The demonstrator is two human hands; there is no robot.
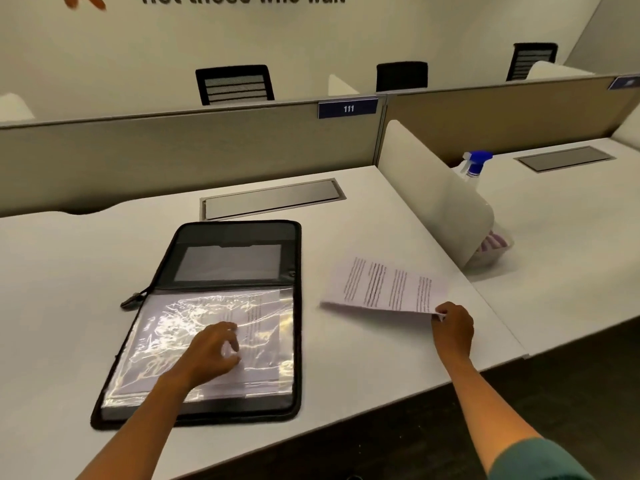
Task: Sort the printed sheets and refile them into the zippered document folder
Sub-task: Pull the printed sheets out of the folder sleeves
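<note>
Fingers point(441, 311) of the right hand point(453, 327) pinch a printed sheet point(384, 285) by its corner; left hand point(211, 351), fingers loosely spread, presses crinkled clear sleeves in the open black folder point(235, 233).

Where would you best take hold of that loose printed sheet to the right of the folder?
By its near right corner, coming from the desk's front edge, much as the right hand pinches it now. The printed sheet is thin and lifted off the desk there, so fingers can close above and below it. The left hand rests on the folder.
</note>
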